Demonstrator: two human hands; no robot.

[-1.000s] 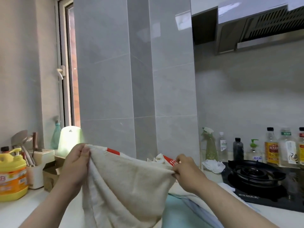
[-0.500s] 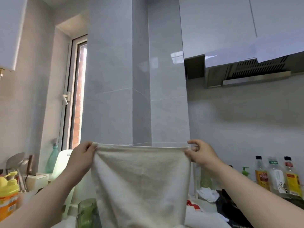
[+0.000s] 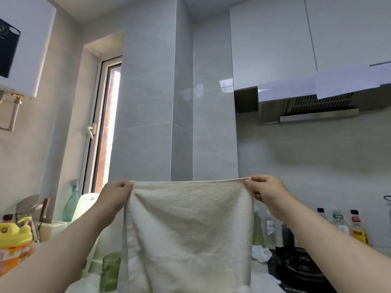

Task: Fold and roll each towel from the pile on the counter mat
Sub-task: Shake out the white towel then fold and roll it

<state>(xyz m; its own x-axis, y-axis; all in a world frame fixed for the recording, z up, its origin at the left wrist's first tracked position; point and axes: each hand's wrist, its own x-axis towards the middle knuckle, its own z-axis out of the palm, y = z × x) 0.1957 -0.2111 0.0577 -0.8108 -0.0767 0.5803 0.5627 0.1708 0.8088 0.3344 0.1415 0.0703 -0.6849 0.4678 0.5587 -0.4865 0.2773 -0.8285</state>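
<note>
Fingertips of the left hand pinch the top left corner of a cream terry towel, the fingers curled round the hem. The right hand pinches the top right corner the same way, thumb on the near face and fingers folded behind. Between the 2 hands the upper hem is pulled straight and level. The towel hangs flat from it in the air in front of the grey tiled wall, and its lower end runs out of the bottom of the view.

Just left of the towel's lower part stands a green glass tumbler. Further left are a teal bottle by the window and a yellow dish soap bottle at the frame edge. To the right lies a crumpled white cloth beside the black gas burner. Behind that, 3 capped bottles line the wall beneath the range hood.
</note>
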